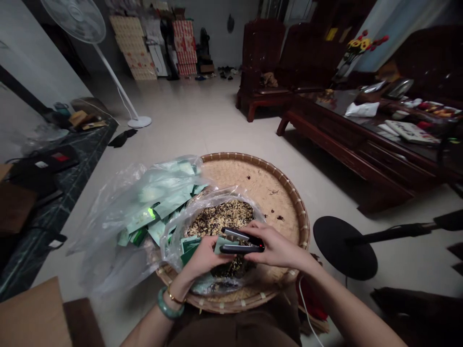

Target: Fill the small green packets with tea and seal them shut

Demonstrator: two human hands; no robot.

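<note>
Bare bamboo tray (264, 185) offers room above the right hand (277, 248); a plastic bag (123, 217) hems in the left hand (206, 258), and a black disc (343, 248) stands beyond the rim

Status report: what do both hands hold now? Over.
Right hand on black sealer; left hand holding green sachet at it. Dried mix in bag below.

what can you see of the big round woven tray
The round woven bamboo tray is shallow and pale tan, with a darker, thicker rim bound by light strips. Small dark bits are scattered across its bare weave. A clear plastic bag of dark and golden grainy mix sits on it, and another clear bag of green sachets overlaps its left side. Its near edge is partly in shadow.
</note>
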